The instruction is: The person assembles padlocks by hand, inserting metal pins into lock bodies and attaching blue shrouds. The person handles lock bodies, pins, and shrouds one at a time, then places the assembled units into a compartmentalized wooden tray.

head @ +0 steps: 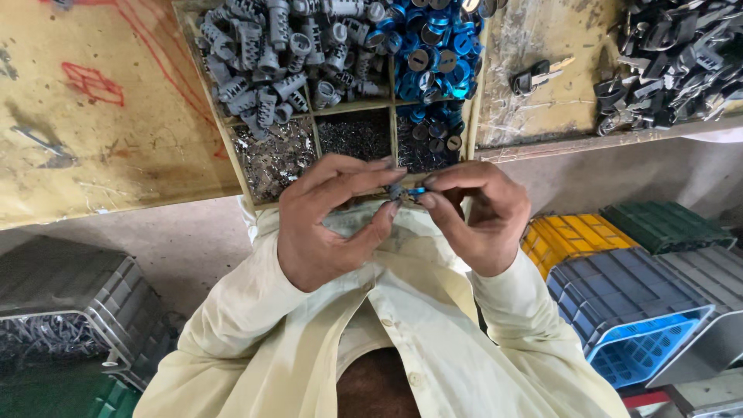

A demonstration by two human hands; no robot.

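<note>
My left hand and my right hand meet just below the workbench edge, fingertips pinched together on one small lock cylinder with a blue metal cap. Both hands grip it, thumbs underneath and forefingers on top. Most of the part is hidden by my fingers. Directly above my hands stands a divided wooden tray holding grey metal lock barrels, blue round caps, and small dark metal bits in the lower compartments.
A worn yellow workbench top spreads left. A single key and a heap of black-headed keys lie at right. Plastic crates, yellow, green and blue, sit on the floor at right; a grey crate sits at left.
</note>
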